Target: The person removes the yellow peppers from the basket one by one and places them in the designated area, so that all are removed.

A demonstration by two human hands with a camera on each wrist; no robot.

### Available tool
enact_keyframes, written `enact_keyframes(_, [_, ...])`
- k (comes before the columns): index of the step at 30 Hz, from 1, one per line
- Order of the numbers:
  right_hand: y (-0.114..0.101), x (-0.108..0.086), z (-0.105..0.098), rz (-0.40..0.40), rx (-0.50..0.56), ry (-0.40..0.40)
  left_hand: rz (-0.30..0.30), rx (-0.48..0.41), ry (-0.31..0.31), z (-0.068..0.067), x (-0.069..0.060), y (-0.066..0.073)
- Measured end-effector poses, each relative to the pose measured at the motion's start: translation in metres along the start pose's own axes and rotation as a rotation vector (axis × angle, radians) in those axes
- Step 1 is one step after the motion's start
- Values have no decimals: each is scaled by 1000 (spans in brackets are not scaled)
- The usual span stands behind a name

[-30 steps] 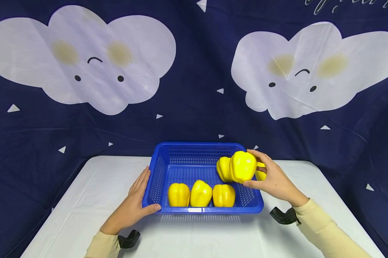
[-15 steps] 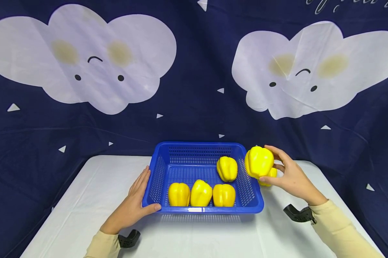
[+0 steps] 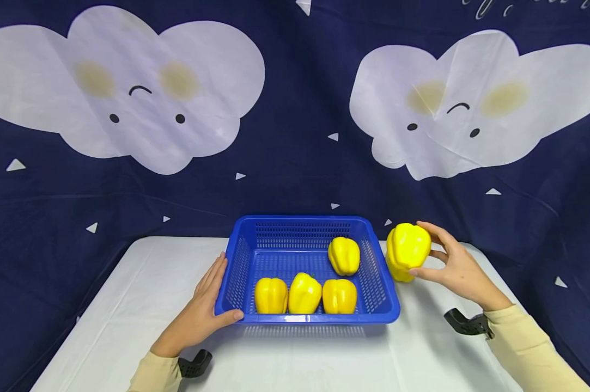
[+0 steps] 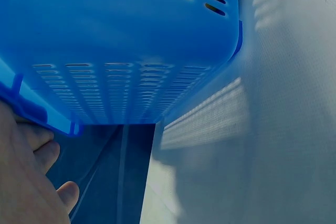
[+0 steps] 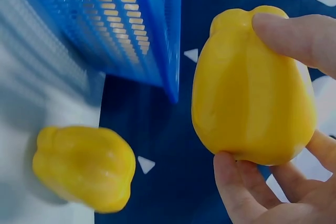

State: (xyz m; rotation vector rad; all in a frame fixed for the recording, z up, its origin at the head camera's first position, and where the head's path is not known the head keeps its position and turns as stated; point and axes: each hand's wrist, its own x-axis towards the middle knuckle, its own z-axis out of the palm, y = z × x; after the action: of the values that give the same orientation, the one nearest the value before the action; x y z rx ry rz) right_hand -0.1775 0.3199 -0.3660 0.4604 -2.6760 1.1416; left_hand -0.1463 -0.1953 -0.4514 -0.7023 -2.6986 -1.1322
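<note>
My right hand [image 3: 463,269] holds a yellow bell pepper [image 3: 408,245] between thumb and fingertips, raised beside the basket's right end. Below it a second bell pepper [image 5: 86,169] lies on the table, mostly hidden by the held one in the head view. The blue plastic basket [image 3: 306,319] contains several yellow bell peppers: a row along its near side, including one at the left [image 3: 271,296], and a single pepper [image 3: 344,256] toward the back right. At the basket's left end my left hand [image 3: 196,316] rests on the rim, fingers straight along the side and thumb over the front corner.
A white cloth covers the table [image 3: 295,359]. Directly behind it hangs a dark blue curtain [image 3: 295,109] printed with clouds and small triangles. Each wrist carries a black camera mount, such as the right one [image 3: 468,324].
My right hand has carried the held bell pepper rightward, from over the basket's right part to outside its right rim. The left hand has stayed on the basket.
</note>
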Motion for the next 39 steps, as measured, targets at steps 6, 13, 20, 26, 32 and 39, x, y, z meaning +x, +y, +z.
enact_keyframes(6, [14, -3, -7, -4, -7, 4, 0, -9, 2, 0, -1, 0])
enact_keyframes(13, [28, -7, -17, -4, -45, 12, -17, -19, -7, 1, 0, 1])
enact_keyframes(20, [44, -10, -22, 22, -41, 11, -25, -13, -12, 0, -1, 1])
enact_keyframes(26, [57, -12, -28, 59, -41, 5, -17, -17, -7, -1, -1, 2])
enact_keyframes(32, [71, -14, -33, 95, -52, -14, -18, -18, -8, -1, 0, 2])
enact_keyframes(39, [81, -16, -36, 119, -67, -33, -27, -16, -10, -1, -1, 2])
